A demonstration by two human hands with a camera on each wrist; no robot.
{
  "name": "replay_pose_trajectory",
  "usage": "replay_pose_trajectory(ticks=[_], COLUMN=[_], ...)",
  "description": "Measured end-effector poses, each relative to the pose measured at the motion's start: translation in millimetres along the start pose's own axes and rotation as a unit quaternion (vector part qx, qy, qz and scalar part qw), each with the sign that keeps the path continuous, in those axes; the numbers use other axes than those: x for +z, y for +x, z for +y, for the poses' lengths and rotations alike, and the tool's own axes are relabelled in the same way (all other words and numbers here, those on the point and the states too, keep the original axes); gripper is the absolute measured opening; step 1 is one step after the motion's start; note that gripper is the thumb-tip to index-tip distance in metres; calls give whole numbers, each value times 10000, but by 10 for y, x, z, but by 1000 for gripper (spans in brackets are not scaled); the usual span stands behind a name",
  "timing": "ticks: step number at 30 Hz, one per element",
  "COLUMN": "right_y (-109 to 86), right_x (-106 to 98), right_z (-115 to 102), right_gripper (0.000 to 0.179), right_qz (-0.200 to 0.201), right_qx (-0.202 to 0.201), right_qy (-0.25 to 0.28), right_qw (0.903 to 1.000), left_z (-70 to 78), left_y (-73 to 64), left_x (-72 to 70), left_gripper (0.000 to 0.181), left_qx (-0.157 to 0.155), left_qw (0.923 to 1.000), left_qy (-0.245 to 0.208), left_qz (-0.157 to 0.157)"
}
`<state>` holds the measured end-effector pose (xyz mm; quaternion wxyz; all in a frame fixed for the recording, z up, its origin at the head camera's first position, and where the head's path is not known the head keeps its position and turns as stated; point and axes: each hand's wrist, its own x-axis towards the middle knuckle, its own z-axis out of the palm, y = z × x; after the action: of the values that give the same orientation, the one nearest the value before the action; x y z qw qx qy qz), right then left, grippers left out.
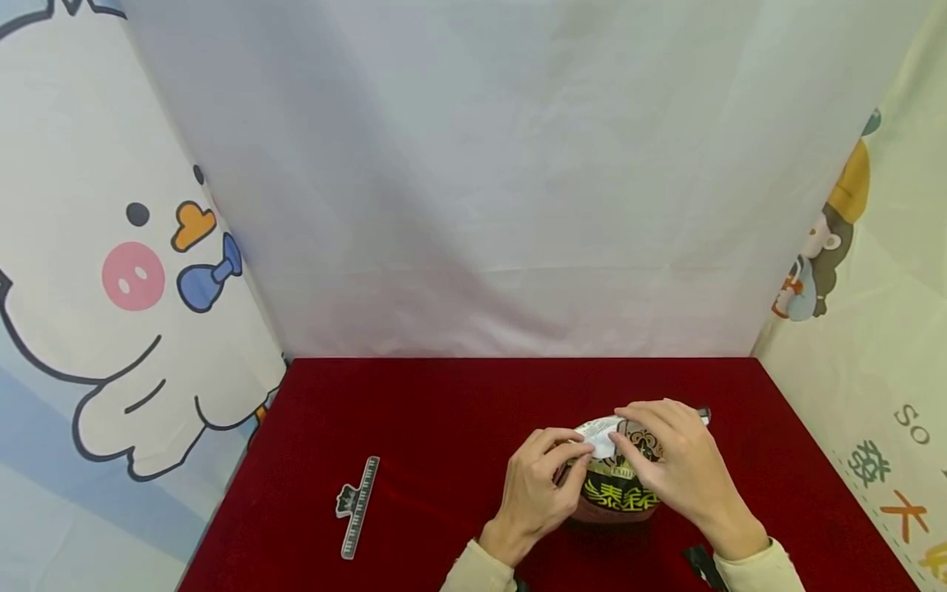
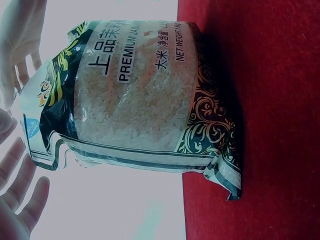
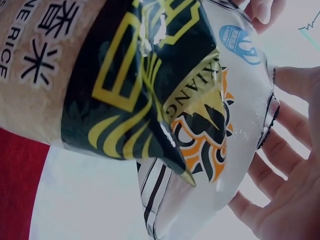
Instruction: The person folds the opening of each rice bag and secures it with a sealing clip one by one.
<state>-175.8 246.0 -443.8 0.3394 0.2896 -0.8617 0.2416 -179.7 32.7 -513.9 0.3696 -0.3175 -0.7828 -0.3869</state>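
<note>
A plastic bag of rice [image 1: 617, 497] stands upright on the red cloth, its clear window full of grains in the left wrist view. The top of the bag is slack and flattened. At its top edge, my left hand [image 1: 538, 485] pinches the left part between thumb and fingers. My right hand [image 1: 684, 460] pinches the same edge further right, thumb on the near face and fingers behind it, as the right wrist view shows at the right hand [image 3: 290, 170]. In the head view the hands partly cover the bag's sides.
A ruler-like strip [image 1: 360, 508] with a dark clip-shaped piece on its side lies on the red cloth [image 1: 429, 427] to the left. A small black piece [image 1: 703, 566] lies by the right wrist. Printed curtains [image 1: 518, 181] hang behind and at both sides.
</note>
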Motion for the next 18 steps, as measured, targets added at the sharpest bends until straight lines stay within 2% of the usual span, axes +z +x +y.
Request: replay_pose_trajectory(ticks=[4, 13, 15, 18], right_y=[5, 14, 15, 19], right_x=[-7, -17, -19, -23], right_z=[9, 17, 14, -2], right_gripper=[47, 59, 52, 22], right_qz=[94, 10, 5, 2], right_qx=[-117, -132, -127, -112], right_qy=[-44, -39, -43, -68], right_qw=[9999, 9999, 9999, 9999], left_z=[8, 28, 29, 38], left_y=[14, 37, 45, 56], left_x=[3, 25, 32, 40], left_gripper=[9, 11, 13, 15], left_qx=[11, -39, -65, -108], left_qw=[10000, 9998, 9997, 9997], left_qy=[-24, -12, -21, -7], left_qz=[79, 206, 225, 240])
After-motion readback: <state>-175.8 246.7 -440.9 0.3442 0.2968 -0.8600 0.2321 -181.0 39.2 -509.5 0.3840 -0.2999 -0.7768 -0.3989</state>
